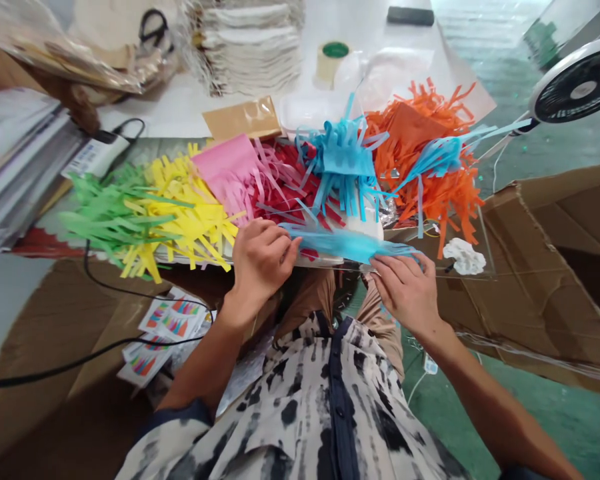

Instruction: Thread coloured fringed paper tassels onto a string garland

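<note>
A light-blue tissue-paper tassel (340,243) is stretched sideways at the table's front edge, slightly blurred. My left hand (265,257) is closed on its left end, and my right hand (407,283) grips its right end with bent fingers. Just behind lie piles of fringed tissue paper: blue fringe (347,157), dark red fringe (285,177), pink fringe (230,170), yellow fringe (185,207) and green fringe (115,217). To the right is an orange fringe pile (420,130), with another blue tassel (437,158) resting across it.
A roll of tape (330,63) and a stack of white bundles (253,50) stand at the back. A fan (580,87) is at the right, above an open cardboard box (545,253). Black cable (130,343) runs at lower left, near printed cards (173,317).
</note>
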`<act>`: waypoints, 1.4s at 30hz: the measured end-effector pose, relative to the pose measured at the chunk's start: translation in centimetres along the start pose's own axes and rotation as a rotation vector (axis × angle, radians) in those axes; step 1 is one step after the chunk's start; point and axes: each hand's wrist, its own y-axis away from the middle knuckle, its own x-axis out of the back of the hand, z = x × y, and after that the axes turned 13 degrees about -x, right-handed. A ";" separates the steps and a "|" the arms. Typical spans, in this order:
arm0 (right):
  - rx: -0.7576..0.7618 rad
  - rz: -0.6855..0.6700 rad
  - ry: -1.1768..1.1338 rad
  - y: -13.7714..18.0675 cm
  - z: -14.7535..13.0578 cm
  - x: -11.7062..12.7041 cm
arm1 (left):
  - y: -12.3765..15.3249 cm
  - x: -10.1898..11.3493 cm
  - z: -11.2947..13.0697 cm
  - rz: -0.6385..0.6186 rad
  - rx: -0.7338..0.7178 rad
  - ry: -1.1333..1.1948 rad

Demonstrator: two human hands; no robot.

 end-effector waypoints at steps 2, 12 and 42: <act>0.001 -0.008 -0.006 -0.2 0.0 -0.1 | -0.8 -0.3 1.5 0.030 -0.104 0.039; 0.100 0.055 -0.214 -1.1 2.5 0.5 | -2.2 -5.9 3.8 -0.141 -0.388 0.183; -0.256 -0.277 0.230 -6.6 0.6 1.7 | -4.4 -5.0 3.1 -0.279 -0.048 -0.068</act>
